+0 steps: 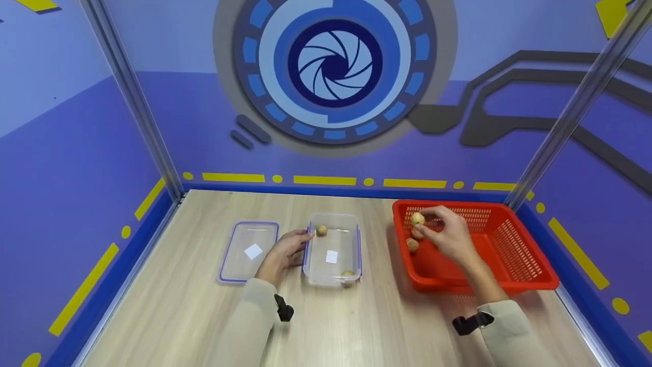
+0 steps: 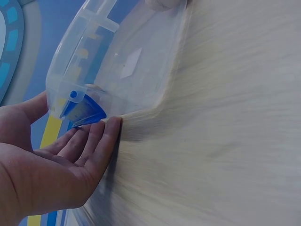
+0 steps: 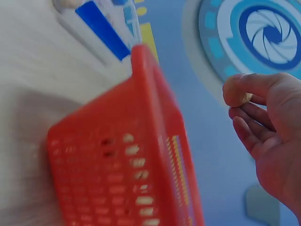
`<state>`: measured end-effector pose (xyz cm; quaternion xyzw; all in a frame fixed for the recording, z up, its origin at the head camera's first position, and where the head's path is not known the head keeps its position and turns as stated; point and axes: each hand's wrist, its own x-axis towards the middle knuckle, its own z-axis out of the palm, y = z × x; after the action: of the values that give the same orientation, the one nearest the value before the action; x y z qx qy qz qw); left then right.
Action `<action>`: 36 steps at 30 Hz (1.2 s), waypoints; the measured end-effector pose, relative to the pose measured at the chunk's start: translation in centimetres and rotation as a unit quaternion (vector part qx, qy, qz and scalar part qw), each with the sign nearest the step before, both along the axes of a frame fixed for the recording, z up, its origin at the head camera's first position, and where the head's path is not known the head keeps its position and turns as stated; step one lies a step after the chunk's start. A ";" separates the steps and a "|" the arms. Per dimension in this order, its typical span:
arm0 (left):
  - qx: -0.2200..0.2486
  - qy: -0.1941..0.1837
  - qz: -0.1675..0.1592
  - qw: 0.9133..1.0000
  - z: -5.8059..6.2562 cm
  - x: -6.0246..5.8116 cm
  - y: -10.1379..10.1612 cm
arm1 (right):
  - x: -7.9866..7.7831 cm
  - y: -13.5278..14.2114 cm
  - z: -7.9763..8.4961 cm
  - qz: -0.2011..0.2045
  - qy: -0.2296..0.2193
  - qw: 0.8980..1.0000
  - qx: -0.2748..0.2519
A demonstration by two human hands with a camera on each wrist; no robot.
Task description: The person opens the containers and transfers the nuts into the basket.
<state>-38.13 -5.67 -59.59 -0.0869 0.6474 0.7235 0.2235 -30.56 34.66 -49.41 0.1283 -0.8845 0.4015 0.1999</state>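
My right hand pinches a walnut between thumb and fingertips, above the left side of the red plastic basket. In the right wrist view the walnut shows at the fingertips, higher than the basket's rim. Two more walnuts lie in the basket below that hand. My left hand holds the left side of a clear food container, its thumb by the rim and its fingers along the side by a blue clip. One walnut sits at the container's back left, another at its front right.
A clear lid with a blue seal lies flat left of the container, a white square on it. The wooden table is bounded by blue printed panels at the back and sides, with metal posts at the corners.
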 end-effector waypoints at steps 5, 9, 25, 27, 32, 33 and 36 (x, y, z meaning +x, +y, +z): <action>-0.003 -0.001 0.000 1.000 0.1 0.0 -0.1 | -0.4 1.9 -1.7 -0.037 -0.021 0.999 -0.011; 0.000 0.004 -0.007 1.000 0.2 0.0 -0.2 | -0.9 2.9 -3.2 -0.055 -0.037 0.997 -0.026; -0.010 0.010 -0.019 1.000 0.0 0.2 -0.5 | -1.9 4.2 -6.2 -0.097 -0.104 0.989 -0.037; -0.012 0.009 -0.018 1.000 0.0 0.2 -0.5 | -1.9 4.3 -6.3 -0.101 -0.108 0.989 -0.026; -0.007 0.006 -0.011 1.000 -0.1 0.2 -0.4 | -2.0 4.4 -6.4 -0.105 -0.117 0.988 -0.005; -0.006 0.006 -0.010 1.000 -0.1 0.2 -0.4 | -2.0 4.4 -6.5 -0.105 -0.118 0.988 -0.003; 0.000 0.006 -0.012 1.000 -0.2 0.1 -0.3 | -2.1 4.5 -6.6 -0.104 -0.117 0.988 0.005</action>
<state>-38.05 -6.01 -59.82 -0.0744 0.6498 0.7211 0.2284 -32.68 39.13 -56.01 -0.0116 -0.9122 0.3864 0.1355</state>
